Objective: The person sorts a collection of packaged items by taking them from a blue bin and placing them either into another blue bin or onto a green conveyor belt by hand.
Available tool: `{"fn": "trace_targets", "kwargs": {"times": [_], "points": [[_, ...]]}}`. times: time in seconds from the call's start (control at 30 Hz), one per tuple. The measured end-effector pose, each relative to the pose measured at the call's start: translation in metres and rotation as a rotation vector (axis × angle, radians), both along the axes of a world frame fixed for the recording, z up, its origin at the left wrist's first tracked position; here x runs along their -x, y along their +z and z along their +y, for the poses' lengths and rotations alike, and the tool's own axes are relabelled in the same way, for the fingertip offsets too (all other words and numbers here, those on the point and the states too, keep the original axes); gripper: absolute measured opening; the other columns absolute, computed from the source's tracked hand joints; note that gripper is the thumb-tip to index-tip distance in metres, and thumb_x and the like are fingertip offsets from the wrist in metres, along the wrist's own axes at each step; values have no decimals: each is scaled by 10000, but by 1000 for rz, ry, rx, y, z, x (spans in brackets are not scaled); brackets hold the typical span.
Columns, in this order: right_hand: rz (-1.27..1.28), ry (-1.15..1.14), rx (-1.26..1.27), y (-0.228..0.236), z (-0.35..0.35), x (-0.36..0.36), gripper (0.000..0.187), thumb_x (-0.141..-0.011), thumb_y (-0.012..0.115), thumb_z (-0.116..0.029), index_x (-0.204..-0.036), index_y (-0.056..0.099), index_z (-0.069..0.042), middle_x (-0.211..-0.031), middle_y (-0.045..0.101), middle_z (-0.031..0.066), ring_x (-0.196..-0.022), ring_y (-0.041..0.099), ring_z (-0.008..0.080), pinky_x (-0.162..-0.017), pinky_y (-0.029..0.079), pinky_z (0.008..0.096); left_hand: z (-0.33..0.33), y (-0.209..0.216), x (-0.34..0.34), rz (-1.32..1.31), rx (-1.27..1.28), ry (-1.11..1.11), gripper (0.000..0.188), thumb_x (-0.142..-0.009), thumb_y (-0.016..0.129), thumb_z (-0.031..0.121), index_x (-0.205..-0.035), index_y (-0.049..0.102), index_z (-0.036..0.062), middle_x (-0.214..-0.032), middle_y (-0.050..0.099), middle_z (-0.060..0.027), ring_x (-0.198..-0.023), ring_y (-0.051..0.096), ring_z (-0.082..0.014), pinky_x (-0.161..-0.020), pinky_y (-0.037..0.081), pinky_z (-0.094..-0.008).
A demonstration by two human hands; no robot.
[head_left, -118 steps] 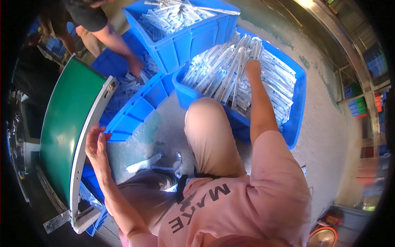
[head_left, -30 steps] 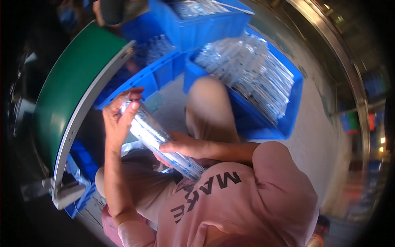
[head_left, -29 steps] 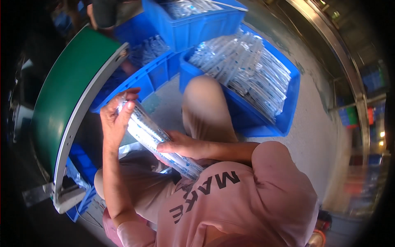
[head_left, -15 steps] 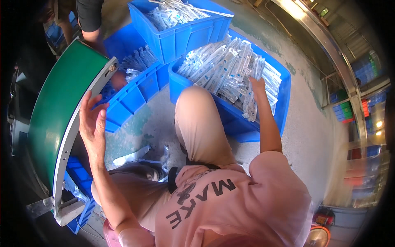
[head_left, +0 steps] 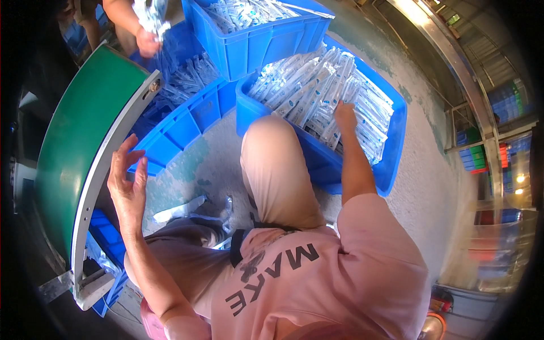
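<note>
Right hand (head_left: 345, 117) of mine, in the head view, is among long clear-wrapped packets (head_left: 309, 93), above and right of centre, fingers curled; whether they grip one I cannot tell. These packets lie heaped in a blue bin (head_left: 320, 164) at the upper middle. At left, my left hand (head_left: 128, 190) is raised, fingers spread apart, near the pale rail (head_left: 85, 209) of a green surface (head_left: 73, 141). At upper left, another person's hand (head_left: 148, 44) holds shiny packets (head_left: 152, 20).

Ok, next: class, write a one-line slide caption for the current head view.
Right hand at packets in a blue bin, left hand raised and empty beside a green belt.
</note>
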State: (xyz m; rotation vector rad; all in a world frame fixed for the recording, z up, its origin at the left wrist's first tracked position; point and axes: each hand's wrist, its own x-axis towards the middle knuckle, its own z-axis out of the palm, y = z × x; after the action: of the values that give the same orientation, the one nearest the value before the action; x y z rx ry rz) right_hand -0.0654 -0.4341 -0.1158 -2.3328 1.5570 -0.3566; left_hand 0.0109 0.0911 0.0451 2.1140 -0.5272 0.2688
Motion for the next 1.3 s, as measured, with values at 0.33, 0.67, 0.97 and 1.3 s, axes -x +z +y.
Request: {"fn": "trace_targets", "kwargs": {"times": [0.33, 0.67, 0.97, 1.3], "points": [[-33, 53, 6, -4, -8, 5, 537, -856, 489, -393, -1149, 404, 49, -999, 589, 270, -947, 580, 407, -805, 446, 481, 5, 6, 4, -93, -107, -25, 394, -747, 629, -14, -1126, 545, 56, -1087, 570, -114, -865, 612, -208, -720, 500, -313], [3, 470, 198, 26, 60, -83, 313, -715, 642, -234, -970, 592, -60, -890, 632, 204, -837, 611, 359, -754, 479, 433, 12, -5, -1, -43, -118, 26, 381, -757, 637, 16, -1126, 554, 63, -1080, 569, -106, -864, 606, -209, -739, 499, -314], [3, 470, 284, -3, 18, -62, 185, -690, 629, -114, -851, 630, -22, -760, 638, 183, -753, 627, 351, -685, 493, 414, 12, -3, -2, -107, -263, 26, 368, -759, 632, 18, -1114, 548, 62, -1085, 571, -116, -875, 614, -243, -739, 502, -338], [-303, 871, -219, 110, 123, -83, 303, -800, 626, -197, -1052, 593, -32, -668, 599, 96, -544, 558, 136, -510, 452, 282, 37, 7, -9, -135, -186, 119, 300, -756, 645, 65, -1049, 577, 62, -1063, 579, -107, -852, 611, -276, -686, 497, -335]]}}
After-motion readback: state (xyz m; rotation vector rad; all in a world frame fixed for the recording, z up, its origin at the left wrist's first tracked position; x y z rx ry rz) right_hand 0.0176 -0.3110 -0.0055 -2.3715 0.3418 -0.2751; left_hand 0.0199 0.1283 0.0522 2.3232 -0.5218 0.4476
